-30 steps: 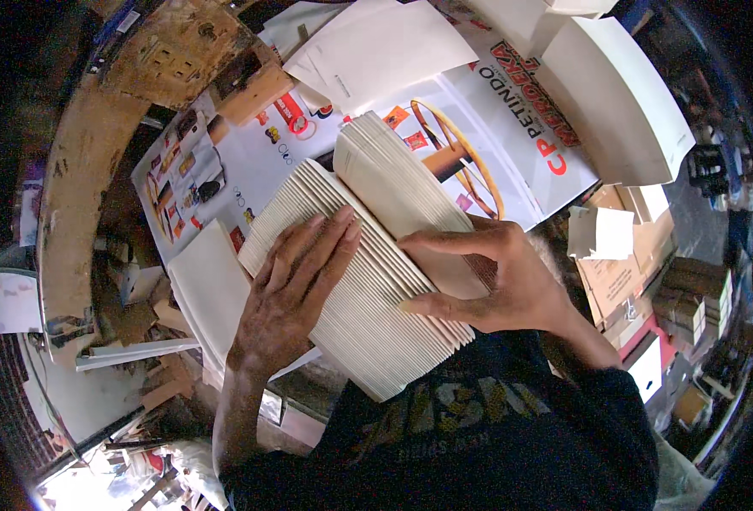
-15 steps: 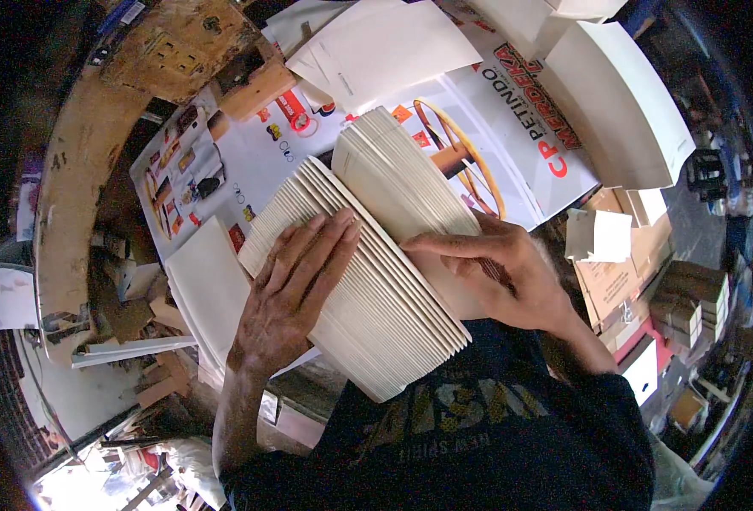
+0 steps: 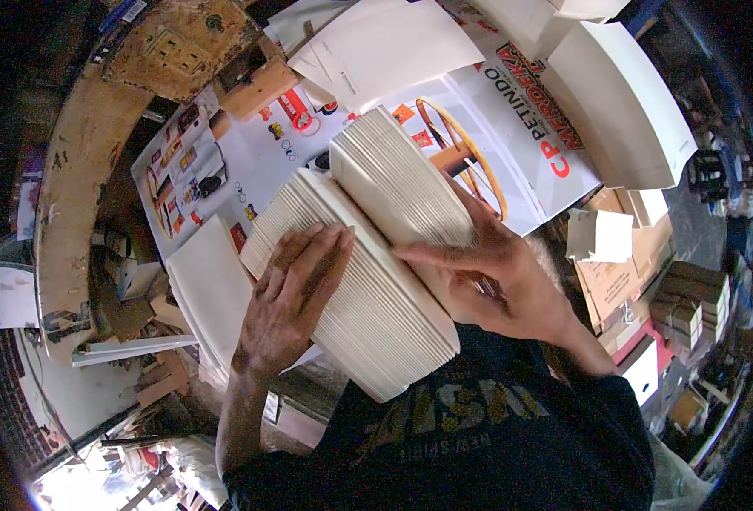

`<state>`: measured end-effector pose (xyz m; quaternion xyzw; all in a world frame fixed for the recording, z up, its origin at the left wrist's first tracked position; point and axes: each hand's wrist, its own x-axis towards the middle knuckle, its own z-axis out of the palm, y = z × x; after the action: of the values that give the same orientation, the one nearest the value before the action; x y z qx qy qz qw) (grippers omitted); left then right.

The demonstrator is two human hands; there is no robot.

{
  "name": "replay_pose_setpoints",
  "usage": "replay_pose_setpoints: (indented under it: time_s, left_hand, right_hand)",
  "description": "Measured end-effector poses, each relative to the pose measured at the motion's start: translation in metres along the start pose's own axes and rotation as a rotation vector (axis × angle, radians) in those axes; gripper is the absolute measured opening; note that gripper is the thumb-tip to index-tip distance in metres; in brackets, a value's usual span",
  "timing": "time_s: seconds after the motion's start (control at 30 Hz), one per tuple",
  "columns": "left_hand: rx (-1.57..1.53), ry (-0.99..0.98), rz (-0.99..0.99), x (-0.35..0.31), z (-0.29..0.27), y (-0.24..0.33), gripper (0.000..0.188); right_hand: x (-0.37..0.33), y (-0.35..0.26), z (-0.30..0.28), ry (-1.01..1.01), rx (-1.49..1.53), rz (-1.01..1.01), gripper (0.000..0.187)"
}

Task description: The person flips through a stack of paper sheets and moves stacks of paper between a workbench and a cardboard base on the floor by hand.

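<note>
Two thick rows of folded cream paper sections lie side by side, edges upward, at the middle of the view. My left hand (image 3: 291, 294) rests on the nearer row (image 3: 380, 311), its fingers stretched out flat across the paper edges. At the far right row (image 3: 393, 175), my right hand (image 3: 517, 281) grips the near end, thumb along the inner side and fingers around the outer side. A narrow dark gap separates the rows at their far end. Some fingertips of my right hand are hidden behind the paper.
Beneath the paper is a table covered with a printed poster sheet (image 3: 555, 192). Loose white sheets (image 3: 393, 51) lie at the back, and a white stack (image 3: 210, 281) sits left. A curved white sheet (image 3: 619, 102) and cardboard boxes (image 3: 606, 285) are on the right; a wooden block (image 3: 259, 92) stands back left.
The fanned sections at the nearer row's right side have pressed together. My right hand's fingers have come around the outer side of the far row, which has tilted slightly.
</note>
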<state>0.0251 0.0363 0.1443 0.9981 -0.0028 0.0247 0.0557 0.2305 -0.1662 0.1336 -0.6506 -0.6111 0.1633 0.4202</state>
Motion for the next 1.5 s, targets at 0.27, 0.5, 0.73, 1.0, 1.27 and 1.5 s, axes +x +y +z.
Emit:
replay_pose_setpoints:
  time_s: [0.27,0.5,0.73,1.0,1.27,1.5]
  left_hand:
    - [-0.012,0.026,0.012,0.004,-0.001,0.002,0.059]
    - [0.016,0.080,-0.006,-0.008,0.009,-0.001,0.054]
    - [0.001,0.065,0.010,-0.001,0.004,0.000,0.054]
    - [0.023,0.107,-0.092,-0.014,0.014,0.002,0.054]
    - [-0.030,0.171,0.019,-0.009,0.013,-0.004,0.048]
    - [-0.046,0.160,0.033,-0.005,0.011,-0.004,0.048]
  right_hand:
    - [-0.001,-0.013,0.007,0.068,0.195,0.153,0.057]
    - [-0.001,-0.005,0.012,0.110,0.260,0.156,0.045]
    - [-0.003,-0.009,0.011,0.074,0.161,0.076,0.044]
    - [-0.003,-0.010,0.006,-0.031,0.059,0.141,0.054]
    - [-0.004,-0.005,0.007,0.031,0.033,0.000,0.041]
    - [0.000,-0.016,0.007,0.011,0.055,0.063,0.053]
